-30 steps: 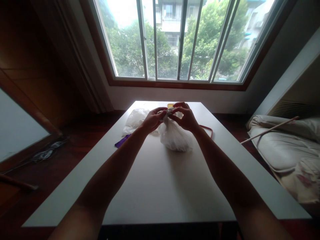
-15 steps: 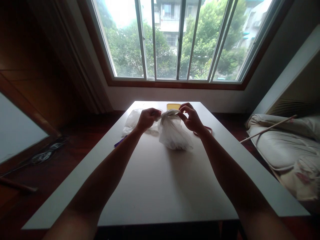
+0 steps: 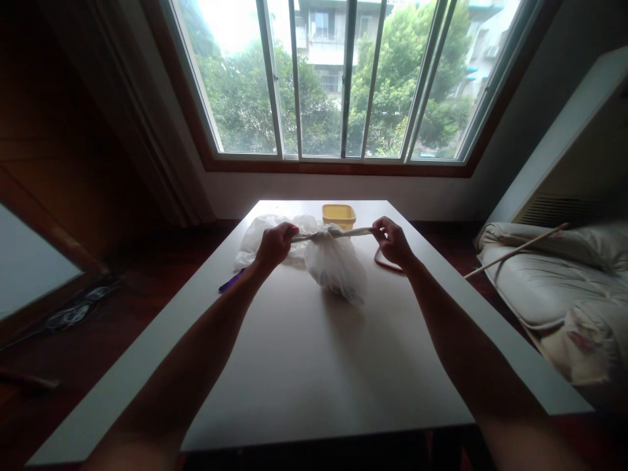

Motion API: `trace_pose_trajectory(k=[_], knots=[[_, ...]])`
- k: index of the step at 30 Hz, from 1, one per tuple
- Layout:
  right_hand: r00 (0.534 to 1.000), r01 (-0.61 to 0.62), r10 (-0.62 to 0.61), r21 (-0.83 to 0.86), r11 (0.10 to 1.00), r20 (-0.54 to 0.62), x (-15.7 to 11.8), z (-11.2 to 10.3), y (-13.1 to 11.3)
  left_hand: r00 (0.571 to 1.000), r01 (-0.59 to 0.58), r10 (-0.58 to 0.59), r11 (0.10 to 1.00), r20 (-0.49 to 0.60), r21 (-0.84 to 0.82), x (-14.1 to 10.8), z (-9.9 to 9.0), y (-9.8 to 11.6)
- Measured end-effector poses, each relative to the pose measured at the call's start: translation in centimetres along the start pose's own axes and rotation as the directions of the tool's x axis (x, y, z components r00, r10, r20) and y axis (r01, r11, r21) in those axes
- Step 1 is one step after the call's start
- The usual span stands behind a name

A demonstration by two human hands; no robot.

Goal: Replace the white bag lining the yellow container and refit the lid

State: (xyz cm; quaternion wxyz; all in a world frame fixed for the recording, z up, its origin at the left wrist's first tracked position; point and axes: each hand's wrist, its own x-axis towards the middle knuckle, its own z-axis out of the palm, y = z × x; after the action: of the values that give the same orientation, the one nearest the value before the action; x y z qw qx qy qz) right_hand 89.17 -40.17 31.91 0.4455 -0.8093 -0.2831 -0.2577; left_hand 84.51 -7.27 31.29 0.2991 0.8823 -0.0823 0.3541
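Two hands (image 3: 275, 245) (image 3: 393, 242) well apart, bag (image 3: 336, 267) between, within table edges (image 3: 304, 433)

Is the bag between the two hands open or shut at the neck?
Shut: the bag is bunched at its neck, apparently knotted, with the ends stretched taut between left hand and right hand.

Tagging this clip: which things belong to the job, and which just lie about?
Apparently in the job:
- white plastic bag
- left hand, holding one end
- right hand, holding the other

Lying about:
- yellow tub
- second plastic bag
- purple item
- red-edged item
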Motion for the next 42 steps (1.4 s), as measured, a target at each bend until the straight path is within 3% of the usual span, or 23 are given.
trace_pose_trajectory(k=[16, 24, 28, 34, 42], knots=[[0.999, -0.052, 0.053, -0.109, 0.993, 0.006, -2.2, -1.0, 5.3, 0.997, 0.060, -0.060, 0.998, 0.056, 0.018, -1.5, 0.3, -2.6], [0.995, -0.099, 0.099, -0.074, 0.992, -0.005, -2.3, -1.1, 5.7, 0.997, 0.059, -0.059, 0.998, 0.044, -0.013, -1.8, 0.0, -2.3], [0.993, -0.121, 0.122, 0.062, 0.991, -0.012, -1.1, -1.2, 4.3, 0.993, 0.119, -0.116, 0.984, 0.026, -0.131, -1.3, -0.7, -0.8], [0.999, -0.032, 0.017, 0.353, 0.935, 0.047, 1.5, 0.5, -0.3, 0.992, 0.124, -0.127, 0.951, 0.008, -0.283, -0.3, -1.5, 2.9], [0.985, 0.047, -0.104, 0.369, 0.928, 0.135, 3.8, 3.5, -8.1, 0.981, 0.042, 0.026, 0.940, 0.192, -0.339, 0.2, -1.1, 7.1]])
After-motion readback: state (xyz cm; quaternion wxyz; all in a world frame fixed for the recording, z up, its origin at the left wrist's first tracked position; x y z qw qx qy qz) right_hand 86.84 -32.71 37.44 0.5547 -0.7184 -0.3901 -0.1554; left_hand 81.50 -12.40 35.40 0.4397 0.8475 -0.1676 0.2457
